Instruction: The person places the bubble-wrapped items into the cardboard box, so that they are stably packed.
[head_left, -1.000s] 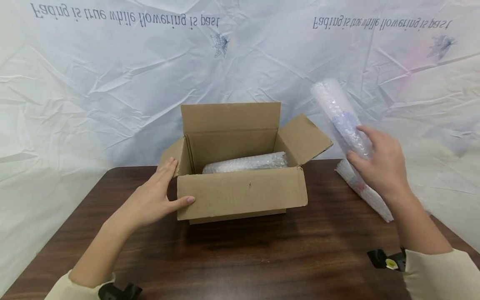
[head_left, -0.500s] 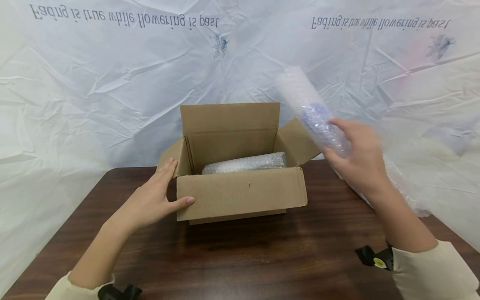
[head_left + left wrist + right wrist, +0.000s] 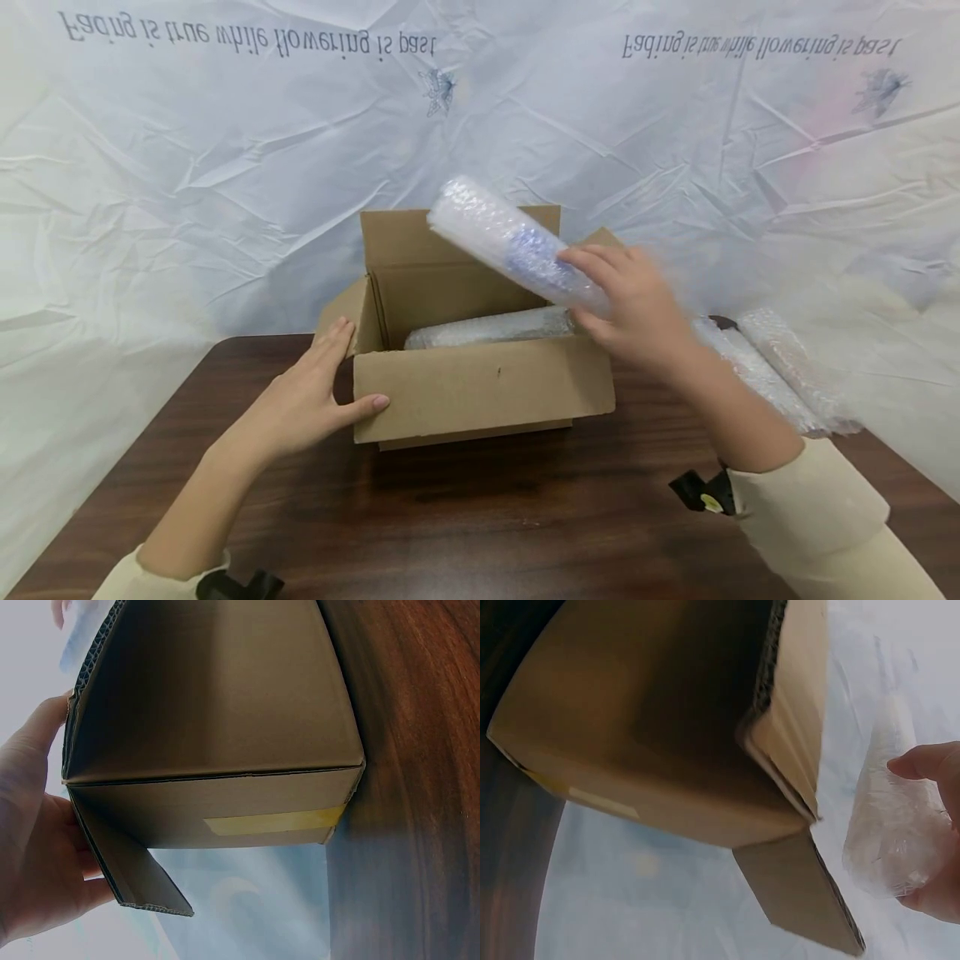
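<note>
My right hand grips a bubble-wrapped roll with a blue-purple patch. The roll tilts over the open cardboard box, its free end up and to the left. In the right wrist view, thumb and fingers close round the clear wrap, beside the box's flaps. Another bubble-wrapped roll lies inside the box, its lower part hidden by the front wall. My left hand rests on the box's left corner, fingers along the side flap and thumb on the folded-out front flap.
More bubble-wrapped rolls lie on the table's right side, partly behind my right forearm. The box stands on a dark wooden table. A white printed cloth hangs behind it. Yellow tape shows on the box's side.
My right hand has carried the wrapped roll leftward from the table's right side to above the box, tilting it flatter. My left hand and the box have stayed put.
</note>
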Motion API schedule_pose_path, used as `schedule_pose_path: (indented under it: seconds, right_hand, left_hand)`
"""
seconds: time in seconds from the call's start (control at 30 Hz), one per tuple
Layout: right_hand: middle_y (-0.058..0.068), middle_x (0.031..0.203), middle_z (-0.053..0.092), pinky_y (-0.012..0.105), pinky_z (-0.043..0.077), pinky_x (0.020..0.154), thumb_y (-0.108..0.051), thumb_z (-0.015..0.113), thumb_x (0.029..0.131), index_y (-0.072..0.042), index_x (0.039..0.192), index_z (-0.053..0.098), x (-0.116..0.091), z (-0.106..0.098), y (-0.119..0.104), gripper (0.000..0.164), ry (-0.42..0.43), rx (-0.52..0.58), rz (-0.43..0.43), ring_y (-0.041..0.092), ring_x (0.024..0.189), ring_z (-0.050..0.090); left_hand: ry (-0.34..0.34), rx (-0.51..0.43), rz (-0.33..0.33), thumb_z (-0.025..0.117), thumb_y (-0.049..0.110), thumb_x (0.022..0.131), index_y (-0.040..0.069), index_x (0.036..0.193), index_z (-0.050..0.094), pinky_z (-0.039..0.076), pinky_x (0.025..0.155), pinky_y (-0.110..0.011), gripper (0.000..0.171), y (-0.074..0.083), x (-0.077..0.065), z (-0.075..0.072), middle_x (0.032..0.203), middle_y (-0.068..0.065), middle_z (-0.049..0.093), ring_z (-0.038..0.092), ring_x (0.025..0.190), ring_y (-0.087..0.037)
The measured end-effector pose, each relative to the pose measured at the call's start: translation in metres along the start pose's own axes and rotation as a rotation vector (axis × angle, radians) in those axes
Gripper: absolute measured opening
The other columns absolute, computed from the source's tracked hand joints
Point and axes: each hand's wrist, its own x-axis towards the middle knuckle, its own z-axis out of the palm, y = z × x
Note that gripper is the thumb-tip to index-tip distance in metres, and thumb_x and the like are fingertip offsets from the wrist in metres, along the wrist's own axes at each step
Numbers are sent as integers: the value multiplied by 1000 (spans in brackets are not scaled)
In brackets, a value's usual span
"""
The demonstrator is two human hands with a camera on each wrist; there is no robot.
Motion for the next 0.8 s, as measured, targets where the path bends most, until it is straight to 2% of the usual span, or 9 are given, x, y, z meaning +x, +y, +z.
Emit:
schedule_pose_path:
  seconds: [0.13, 0.33, 0.53, 0.63, 0.8]
  right_hand:
    - [13, 119, 58, 43, 41, 78, -2, 74, 71, -8, 122, 58, 3, 9, -5, 54, -56, -1, -52, 32, 95, 51]
    - [8, 125, 56, 42, 41, 83, 0, 73, 75, -12, 124, 58, 7, 17, -9, 52, -178, -16, -96, 30, 102, 50]
    - [4, 123, 58, 39, 41, 83, 5, 71, 75, -14, 120, 61, 9, 24, -3, 50, -280, 87, -132, 26, 102, 51]
    - [4, 123, 58, 39, 39, 87, 3, 69, 77, -12, 120, 62, 11, 27, 2, 46, -354, 159, -107, 25, 107, 51]
    - [4, 125, 57, 41, 37, 94, -12, 61, 89, -12, 121, 62, 15, 32, 13, 32, -509, 282, 17, 23, 115, 48]
  left_hand:
    - [0, 5, 0, 50, 71, 78, 2, 148, 5, 20, 101, -60, 108, 0, 0, 0, 153, -13, 4, 7, 138, -33]
    - [-1, 12, 2, 50, 70, 79, 1, 148, 5, 20, 102, -60, 108, 1, 0, 0, 153, -14, 5, 7, 138, -34]
    - [4, 15, 0, 51, 70, 79, 1, 148, 6, 21, 101, -60, 107, 1, 0, 1, 153, -15, 5, 8, 138, -34]
    - [5, 13, 2, 51, 70, 79, 1, 148, 6, 21, 101, -60, 107, 1, 0, 1, 153, -14, 5, 9, 138, -33]
    - [5, 3, 4, 51, 70, 78, 2, 148, 6, 21, 102, -59, 107, 1, 0, 1, 153, -13, 4, 8, 138, -33]
